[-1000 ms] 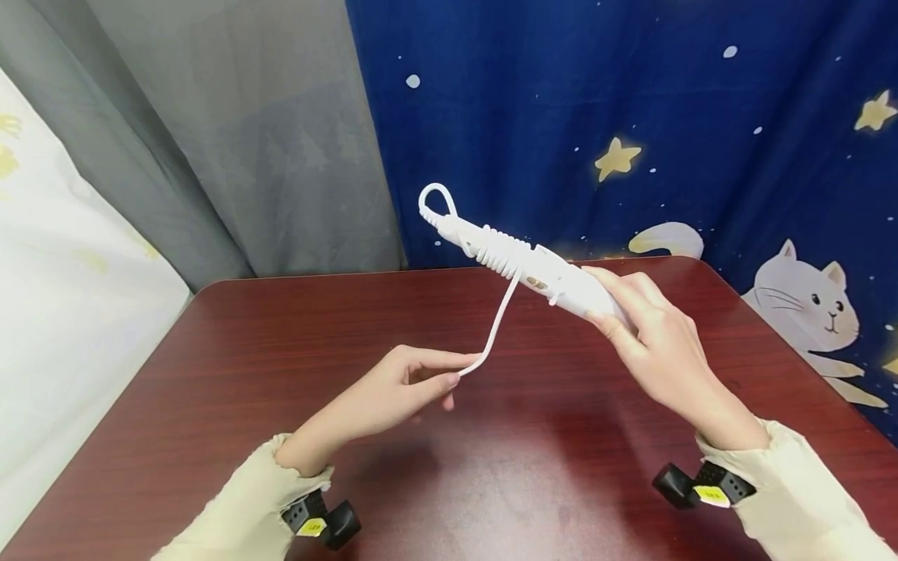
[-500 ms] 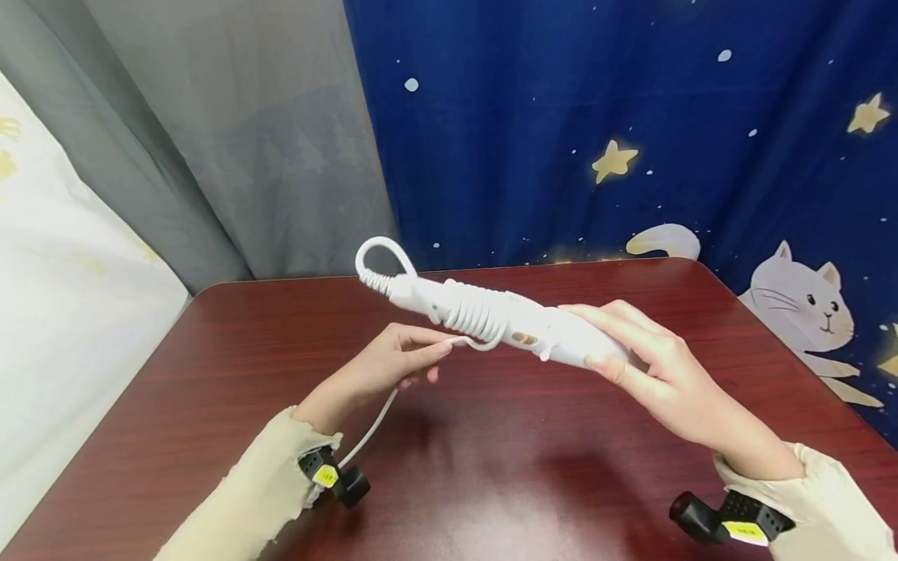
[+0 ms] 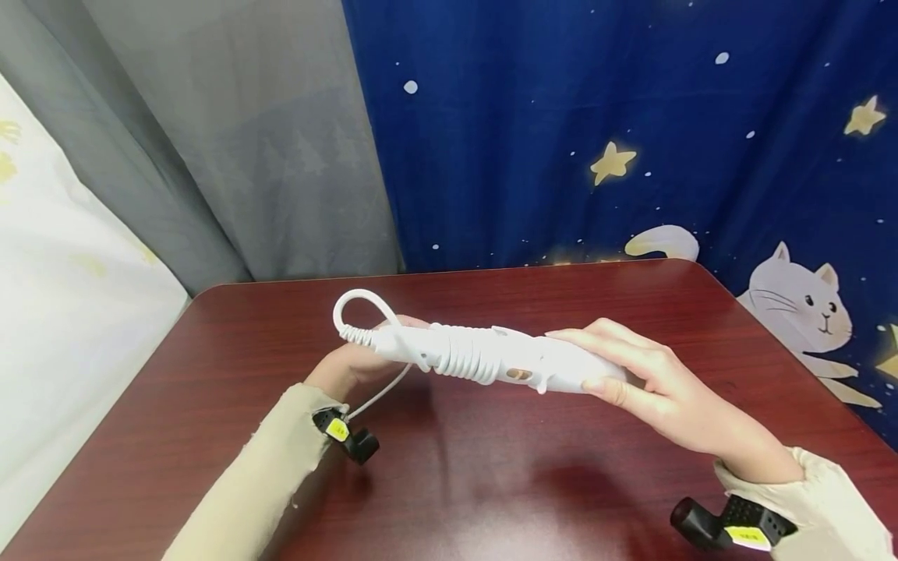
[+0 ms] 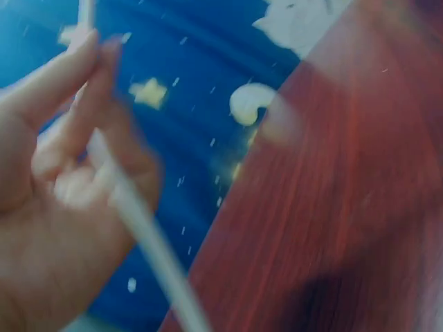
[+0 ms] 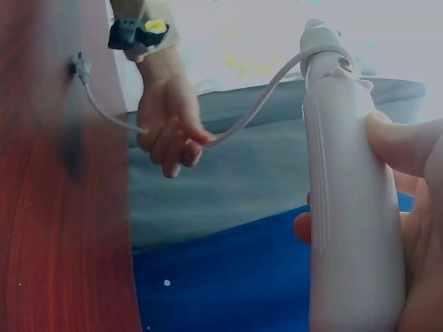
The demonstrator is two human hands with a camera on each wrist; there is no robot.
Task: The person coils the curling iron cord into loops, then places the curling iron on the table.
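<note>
A white hair straightener (image 3: 578, 366) is held nearly level above the table. My right hand (image 3: 662, 386) grips its right end, thumb on the near side. Several turns of its white power cord (image 3: 466, 354) are coiled round the left part of the body, and a loop (image 3: 358, 294) of cord stands up at the end. Behind that end is my left hand (image 3: 347, 365), its fingers mostly hidden in the head view. In the right wrist view this left hand (image 5: 169, 124) pinches the cord (image 5: 259, 104), which runs taut to the coil. The free cord ends in a plug (image 5: 82, 69).
Below lies a dark red wooden table (image 3: 491, 483). A grey curtain (image 3: 266, 156) and a blue curtain (image 3: 505, 140) with stars and a cat hang behind its far edge. White cloth (image 3: 63, 312) is at the left. Each sleeve carries a small black wrist camera (image 3: 347, 436).
The straightener has come down and turned from tilted to nearly level. My left hand, pinching the cord, has moved left and behind the straightener's end. My right hand keeps its grip.
</note>
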